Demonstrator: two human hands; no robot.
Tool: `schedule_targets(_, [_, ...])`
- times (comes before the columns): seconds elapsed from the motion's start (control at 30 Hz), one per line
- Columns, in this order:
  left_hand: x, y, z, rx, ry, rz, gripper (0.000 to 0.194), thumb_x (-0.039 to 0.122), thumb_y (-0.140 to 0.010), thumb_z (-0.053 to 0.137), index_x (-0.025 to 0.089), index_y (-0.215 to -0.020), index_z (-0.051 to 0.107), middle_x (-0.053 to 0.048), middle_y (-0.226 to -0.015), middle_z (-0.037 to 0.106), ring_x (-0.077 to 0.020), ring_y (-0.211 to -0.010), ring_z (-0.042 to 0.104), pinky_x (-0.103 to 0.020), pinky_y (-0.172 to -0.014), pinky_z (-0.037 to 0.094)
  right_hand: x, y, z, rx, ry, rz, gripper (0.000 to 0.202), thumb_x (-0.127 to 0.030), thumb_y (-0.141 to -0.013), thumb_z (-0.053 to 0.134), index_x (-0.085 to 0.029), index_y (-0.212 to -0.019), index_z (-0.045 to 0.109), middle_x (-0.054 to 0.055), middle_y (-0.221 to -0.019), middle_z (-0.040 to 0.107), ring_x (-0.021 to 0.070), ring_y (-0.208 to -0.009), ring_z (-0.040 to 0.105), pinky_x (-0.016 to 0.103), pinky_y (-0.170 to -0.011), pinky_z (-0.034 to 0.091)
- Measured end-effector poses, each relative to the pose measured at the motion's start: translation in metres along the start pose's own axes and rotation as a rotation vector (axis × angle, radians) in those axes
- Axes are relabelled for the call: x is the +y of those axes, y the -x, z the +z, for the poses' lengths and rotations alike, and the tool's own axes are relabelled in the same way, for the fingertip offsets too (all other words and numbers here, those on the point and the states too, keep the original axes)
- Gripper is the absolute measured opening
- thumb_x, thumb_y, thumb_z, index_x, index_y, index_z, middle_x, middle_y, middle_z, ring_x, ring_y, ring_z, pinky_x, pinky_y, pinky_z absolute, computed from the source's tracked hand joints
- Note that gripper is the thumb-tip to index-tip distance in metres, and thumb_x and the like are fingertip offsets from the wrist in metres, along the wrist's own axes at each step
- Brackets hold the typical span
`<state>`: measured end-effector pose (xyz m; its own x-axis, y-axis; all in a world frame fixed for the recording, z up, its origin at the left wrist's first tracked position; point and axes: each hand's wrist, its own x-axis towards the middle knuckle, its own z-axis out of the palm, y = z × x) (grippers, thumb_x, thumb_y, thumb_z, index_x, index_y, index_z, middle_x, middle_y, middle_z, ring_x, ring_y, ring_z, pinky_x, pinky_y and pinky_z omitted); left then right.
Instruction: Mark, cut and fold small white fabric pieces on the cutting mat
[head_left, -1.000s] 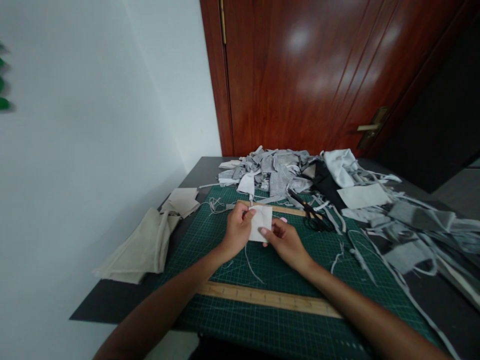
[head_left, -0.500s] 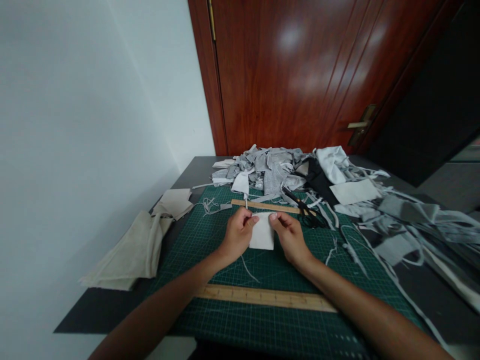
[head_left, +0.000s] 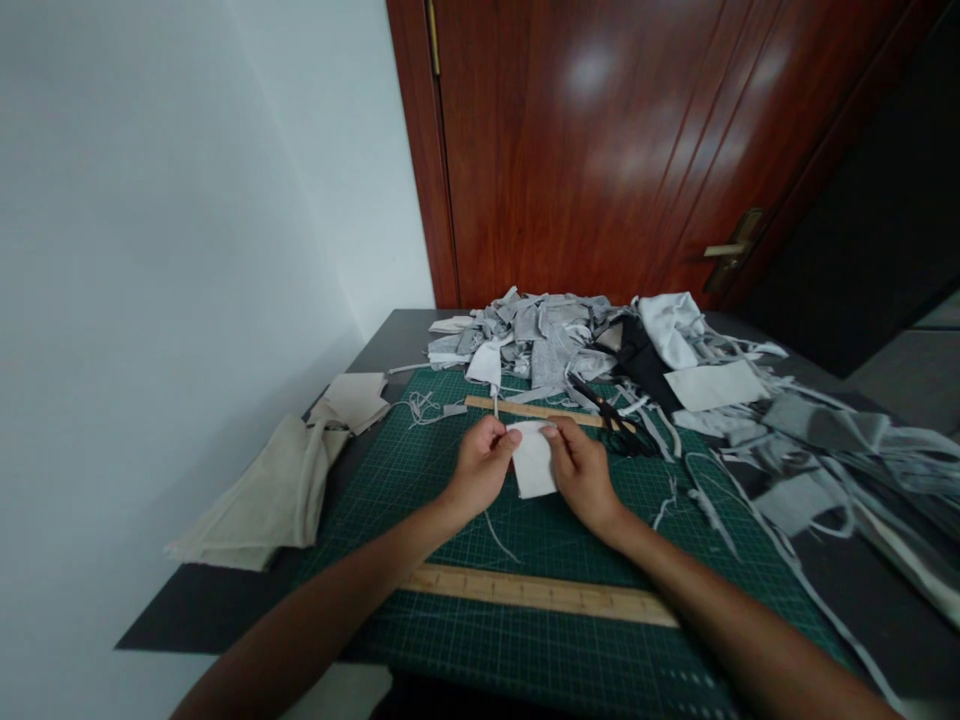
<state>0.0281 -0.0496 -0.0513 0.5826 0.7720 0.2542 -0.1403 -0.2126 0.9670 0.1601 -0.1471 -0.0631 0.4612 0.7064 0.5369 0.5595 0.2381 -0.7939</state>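
A small white piece of fabric [head_left: 534,468] hangs between my two hands, above the green cutting mat [head_left: 442,485]. My left hand [head_left: 484,460] pinches its upper left corner between thumb and fingers. At the upper right edge, my right hand [head_left: 583,465] is closed on the same piece, its fingers partly behind the cloth. Just beyond the hands lies a wooden ruler [head_left: 525,409], with black scissors [head_left: 615,420] across its right end. A second wooden ruler [head_left: 536,592] lies nearer to me, between my forearms.
A heap of grey and white fabric scraps [head_left: 551,345] fills the table's far side. More scraps [head_left: 806,500] and strips spread along the right. Folded beige cloth [head_left: 259,490] lies at the left, near the wall. Loose threads [head_left: 499,535] lie on the mat.
The fabric piece has shifted slightly right and tilted a little, and my right hand now covers more of its right edge. Both hands keep their hold.
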Motion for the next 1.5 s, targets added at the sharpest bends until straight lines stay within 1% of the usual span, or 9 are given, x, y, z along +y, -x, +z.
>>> schedule_targets(0.17, [0.0, -0.003, -0.004, 0.08, -0.078, 0.042, 0.036, 0.05, -0.082, 0.067, 0.021, -0.07, 0.05, 0.005, -0.061, 0.048, -0.0118, -0.057, 0.045, -0.024, -0.054, 0.037, 0.003, -0.002, -0.003, -0.023, -0.072, 0.042, 0.029, -0.042, -0.101, 0.051, -0.023, -0.123, 0.058, 0.0, -0.074, 0.064, 0.0186, -0.059, 0.057, 0.029, -0.053, 0.042])
schedule_targets(0.27, [0.002, -0.013, -0.012, 0.157, -0.059, 0.058, 0.04, 0.054, -0.081, 0.069, 0.021, -0.07, 0.05, 0.005, -0.063, 0.049, -0.0115, -0.058, 0.044, -0.024, -0.055, 0.037, 0.004, -0.007, -0.008, -0.076, -0.171, -0.063, 0.034, -0.038, -0.103, 0.049, -0.025, -0.135, 0.054, 0.005, -0.092, 0.071, 0.0205, -0.074, 0.065, 0.034, -0.07, 0.053])
schedule_targets(0.43, [0.008, -0.028, -0.027, 0.105, 0.061, -0.018, 0.049, 0.063, -0.074, 0.074, 0.021, -0.071, 0.05, 0.004, -0.065, 0.052, -0.0119, -0.06, 0.047, -0.023, -0.056, 0.039, 0.007, -0.014, -0.02, -0.281, -0.157, -0.209, 0.033, -0.032, -0.1, 0.058, -0.031, -0.132, 0.066, 0.008, -0.114, 0.074, 0.0233, -0.094, 0.071, 0.043, -0.092, 0.056])
schedule_targets(0.67, [0.006, -0.026, -0.028, -0.001, 0.063, -0.022, 0.047, 0.059, -0.073, 0.077, 0.02, -0.071, 0.052, 0.003, -0.067, 0.053, -0.0116, -0.061, 0.046, -0.023, -0.055, 0.038, 0.002, -0.012, -0.02, -0.333, -0.081, -0.299, 0.026, -0.028, -0.098, 0.062, -0.033, -0.118, 0.078, 0.008, -0.135, 0.067, 0.0269, -0.127, 0.061, 0.046, -0.106, 0.05])
schedule_targets(0.9, [0.005, -0.025, -0.026, 0.006, 0.045, 0.015, 0.045, 0.058, -0.077, 0.075, 0.02, -0.071, 0.05, 0.004, -0.065, 0.052, -0.011, -0.059, 0.05, -0.022, -0.051, 0.042, 0.006, -0.011, -0.011, -0.231, -0.171, -0.176, 0.017, -0.038, -0.095, 0.068, -0.029, -0.1, 0.081, 0.008, -0.109, 0.076, 0.0261, -0.104, 0.07, 0.042, -0.094, 0.054])
schedule_targets(1.03, [0.005, -0.02, -0.017, -0.037, 0.103, -0.036, 0.048, 0.06, -0.075, 0.077, 0.021, -0.076, 0.05, 0.003, -0.069, 0.058, -0.0126, -0.055, 0.057, -0.026, -0.046, 0.053, 0.007, -0.007, 0.003, -0.076, -0.295, 0.027, 0.03, -0.051, -0.089, 0.071, -0.023, -0.078, 0.074, 0.006, -0.093, 0.077, 0.0249, -0.09, 0.07, 0.038, -0.086, 0.054])
schedule_targets(1.17, [0.005, -0.013, -0.008, -0.028, 0.168, -0.042, 0.049, 0.059, -0.073, 0.081, 0.019, -0.075, 0.053, -0.003, -0.083, 0.067, -0.0175, -0.07, 0.067, -0.032, -0.055, 0.062, 0.006, -0.002, 0.012, -0.012, -0.362, 0.209, 0.039, -0.057, -0.091, 0.065, -0.021, -0.077, 0.07, 0.003, -0.077, 0.072, 0.0212, -0.073, 0.064, 0.033, -0.073, 0.051])
schedule_targets(1.33, [0.001, -0.008, -0.006, -0.087, 0.12, 0.057, 0.028, 0.041, -0.084, 0.074, 0.018, -0.079, 0.058, -0.004, -0.083, 0.071, -0.0163, -0.07, 0.067, -0.031, -0.065, 0.058, 0.003, -0.002, 0.014, 0.057, -0.469, 0.278, 0.038, -0.056, -0.086, 0.07, -0.021, -0.072, 0.068, 0.002, -0.069, 0.069, 0.0197, -0.066, 0.061, 0.033, -0.072, 0.05])
schedule_targets(1.5, [-0.004, -0.008, -0.007, -0.109, 0.056, 0.141, 0.016, 0.028, -0.082, 0.07, 0.018, -0.076, 0.059, -0.004, -0.084, 0.072, -0.0161, -0.076, 0.065, -0.028, -0.071, 0.051, 0.006, -0.009, 0.011, 0.059, -0.419, 0.269, 0.038, -0.056, -0.083, 0.072, -0.021, -0.07, 0.068, 0.002, -0.067, 0.069, 0.0203, -0.066, 0.061, 0.033, -0.07, 0.05])
